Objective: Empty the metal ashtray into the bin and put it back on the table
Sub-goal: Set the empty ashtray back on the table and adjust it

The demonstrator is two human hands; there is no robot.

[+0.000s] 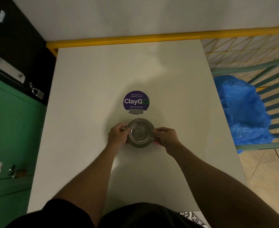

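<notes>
A round metal ashtray (140,132) sits near the middle of the white table (89,112). My left hand (118,135) grips its left rim and my right hand (165,136) grips its right rim, fingers curled over the edge. The ashtray's bowl looks shiny; I cannot tell what lies in it. The bin (245,111), lined with a blue plastic bag, stands on the floor just off the table's right edge.
A purple round "ClayGO" sticker (136,101) is taped to the table just beyond the ashtray. Green and black lockers (12,120) with padlocks run along the left. A teal slatted frame (276,102) and yellow lattice railing (244,48) stand at the right.
</notes>
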